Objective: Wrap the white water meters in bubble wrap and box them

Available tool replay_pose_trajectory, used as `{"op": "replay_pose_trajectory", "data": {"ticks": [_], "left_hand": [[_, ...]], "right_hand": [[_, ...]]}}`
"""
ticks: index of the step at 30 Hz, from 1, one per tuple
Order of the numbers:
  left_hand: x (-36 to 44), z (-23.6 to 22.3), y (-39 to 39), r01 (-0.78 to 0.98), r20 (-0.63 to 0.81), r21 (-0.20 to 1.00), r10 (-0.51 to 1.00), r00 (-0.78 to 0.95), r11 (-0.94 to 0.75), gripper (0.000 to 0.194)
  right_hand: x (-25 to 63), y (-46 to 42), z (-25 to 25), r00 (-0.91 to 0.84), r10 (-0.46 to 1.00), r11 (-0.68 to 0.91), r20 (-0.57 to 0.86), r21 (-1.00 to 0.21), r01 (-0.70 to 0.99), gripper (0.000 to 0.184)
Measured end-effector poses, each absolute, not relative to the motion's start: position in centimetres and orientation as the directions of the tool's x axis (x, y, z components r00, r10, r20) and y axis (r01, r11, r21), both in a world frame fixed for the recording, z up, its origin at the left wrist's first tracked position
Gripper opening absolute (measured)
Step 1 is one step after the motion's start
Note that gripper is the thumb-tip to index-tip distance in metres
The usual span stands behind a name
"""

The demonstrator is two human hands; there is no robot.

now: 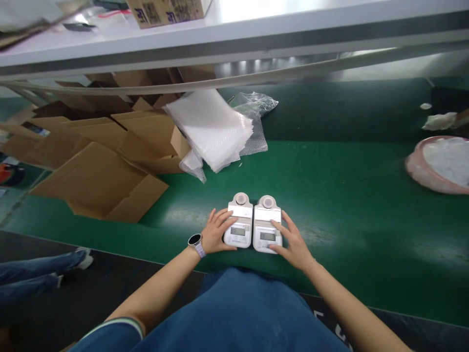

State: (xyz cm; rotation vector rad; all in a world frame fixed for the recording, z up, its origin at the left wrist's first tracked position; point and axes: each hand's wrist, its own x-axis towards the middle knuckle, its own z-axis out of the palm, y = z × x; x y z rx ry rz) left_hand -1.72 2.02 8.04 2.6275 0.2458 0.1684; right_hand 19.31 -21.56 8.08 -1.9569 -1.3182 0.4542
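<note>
Left device [239,238] and right device [262,244]: hard cases, best held by the sides

The two white devices lie side by side on the green desk [340,220], near its front edge. The left hand [215,231] grips the left device lightly, with fingertips on its face and thumb at the lower edge. The right hand [295,244] curves in the same manner around the right device.

The cases look like plastic, so I judge them stiff, rather light and a little slippery. The display windows are probably the delicate part; the outer side walls seem the safer place to hold, without pressing on the windows.

The fingers hide part of each face, and the undersides cannot be seen. The digits and small print are too small to read. Whether the cases touch each other is hard to tell. At right, a pink bowl [421,168] is cut off by the frame.
</note>
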Motion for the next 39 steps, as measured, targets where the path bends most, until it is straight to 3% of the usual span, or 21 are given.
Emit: {"op": "replay_pose_trajectory", "data": {"ticks": [3, 6, 10, 18, 25, 30, 32, 35, 37, 39], "left_hand": [[-1.3, 8.8, 2.6, 0.094, 0.123, 0.475, 0.172, 0.977, -0.875, 0.087], [-0.6, 10.2, 2.9, 0.044, 0.169, 0.525, 0.155, 0.973, -0.850, 0.080], [0.3, 12.3, 3.6, 0.021, 0.126, 0.603, 0.121, 0.985, -0.798, 0.068], [2.2, 13.5, 5.1, 0.062, 0.055, 0.731, 0.150, 0.987, -0.680, 0.033], [1.8, 13.3, 4.5, 0.066, 0.079, 0.740, 0.184, 0.980, -0.670, 0.033], [0.1, 12.7, 3.5, 0.024, 0.142, 0.615, 0.142, 0.980, -0.788, 0.050], [-1.0, 12.0, 2.9, -0.012, 0.142, 0.551, 0.080, 0.987, -0.834, 0.064], [-2.7, 10.3, 1.3, -0.018, 0.102, 0.512, 0.040, 0.994, -0.859, 0.087], [-3.1, 9.1, 0.0, 0.064, 0.093, 0.554, 0.137, 0.986, -0.830, 0.090], [-2.7, 8.0, -1.3, 0.206, 0.099, 0.677, 0.365, 0.926, -0.707, 0.088]], "right_hand": [[19.8, -20.1, 8.4, 0.450, 0.881, -0.184, 0.145, -0.771, 0.610, 0.040], [20.1, -18.8, 9.4, 0.476, 0.877, -0.192, 0.058, -0.868, 0.459, 0.033], [20.1, -17.9, 10.9, 0.533, 0.835, -0.296, -0.137, -0.928, 0.225, 0.035], [21.1, -16.2, 12.1, 0.535, 0.737, -0.415, -0.414, -0.901, -0.125, 0.049], [20.6, -16.2, 12.4, 0.530, 0.745, -0.393, -0.406, -0.908, -0.143, 0.048], [20.0, -16.9, 11.8, 0.599, 0.746, -0.330, -0.289, -0.943, -0.044, 0.041], [19.7, -17.5, 11.3, 0.622, 0.749, -0.304, -0.229, -0.953, 0.016, 0.049], [18.5, -18.4, 9.7, 0.604, 0.792, -0.273, -0.091, -0.937, 0.217, 0.074], [17.2, -18.9, 8.2, 0.627, 0.777, -0.275, -0.059, -0.927, 0.254, 0.094], [16.0, -19.0, 6.9, 0.706, 0.693, -0.291, -0.148, -0.953, 0.086, 0.109]]}}
